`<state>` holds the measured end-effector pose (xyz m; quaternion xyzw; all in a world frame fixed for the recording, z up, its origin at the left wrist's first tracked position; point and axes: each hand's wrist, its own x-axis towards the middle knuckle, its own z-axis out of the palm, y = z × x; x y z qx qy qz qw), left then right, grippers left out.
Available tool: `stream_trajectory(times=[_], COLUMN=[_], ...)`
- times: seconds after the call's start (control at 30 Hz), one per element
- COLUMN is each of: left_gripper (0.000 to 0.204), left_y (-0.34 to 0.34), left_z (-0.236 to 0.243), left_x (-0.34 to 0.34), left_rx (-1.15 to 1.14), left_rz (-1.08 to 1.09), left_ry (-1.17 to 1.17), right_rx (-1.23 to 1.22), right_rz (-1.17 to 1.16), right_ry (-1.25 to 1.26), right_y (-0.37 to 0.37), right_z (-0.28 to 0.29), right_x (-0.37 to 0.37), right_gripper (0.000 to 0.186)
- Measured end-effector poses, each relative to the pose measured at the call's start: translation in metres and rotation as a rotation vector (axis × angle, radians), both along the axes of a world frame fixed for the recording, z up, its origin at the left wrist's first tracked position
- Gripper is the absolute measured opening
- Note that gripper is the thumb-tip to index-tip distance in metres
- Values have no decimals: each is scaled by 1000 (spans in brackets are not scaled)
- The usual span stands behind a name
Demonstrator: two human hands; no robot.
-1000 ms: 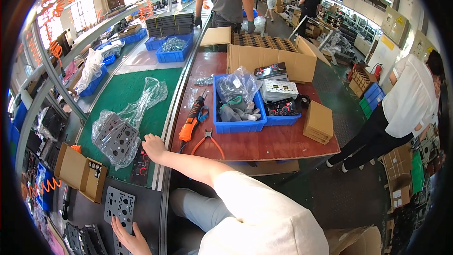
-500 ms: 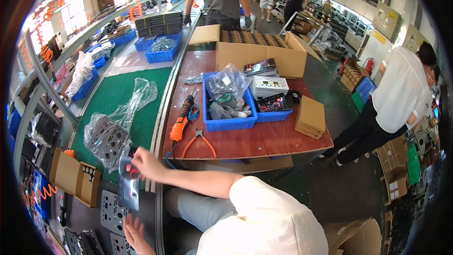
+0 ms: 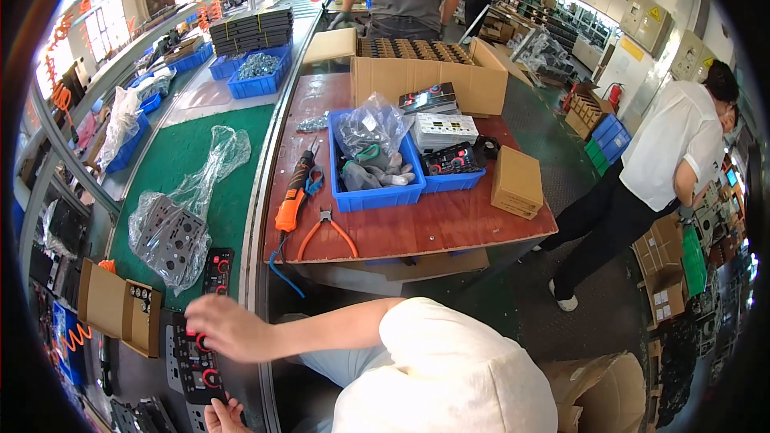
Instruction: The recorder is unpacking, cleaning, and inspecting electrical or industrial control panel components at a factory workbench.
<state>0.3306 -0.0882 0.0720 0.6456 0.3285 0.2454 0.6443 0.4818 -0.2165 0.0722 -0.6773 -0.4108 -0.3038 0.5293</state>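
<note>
A long black panel with red rings lies over a grey metal plate with cut-outs at the lower left. At the panel's near end, my left hand pinches its edge between thumb and fingers. Above its far part hovers or rests my right hand, smeared by motion, its fingers pointing left; whether it touches the panel I cannot tell. A second black panel with red rings lies just beyond that hand. Clear plastic wrap covers another grey perforated plate on the green mat.
An open cardboard box with small round parts stands left of the panel. On the red table are an orange power screwdriver, orange-handled pliers, blue bins and cartons. People stand beyond the table and at the right.
A shiny, film-like sheet held upright by my right hand is no longer seen. The black panel now lies on the plate, and my left hand has closed on its near end.
</note>
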Motion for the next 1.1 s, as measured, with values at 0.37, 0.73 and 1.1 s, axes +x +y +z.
stream_trajectory(times=[0.37, 0.73, 1.1], left_gripper=[31, 18, 6], left_y=[3, 24, 6], left_z=[-8, -23, -26], left_x=[-17, -42, -48], left_rx=[20, -206, -223], left_rz=[29, -170, -123], left_ry=[-110, -309, -375], right_rx=[11, -23, -77], right_rz=[654, 714, 706], right_ry=[163, 183, 158], right_y=[11, 14, 8], right_z=[-7, -10, -9], right_x=[-62, -74, -77], right_gripper=[22, 26, 29])
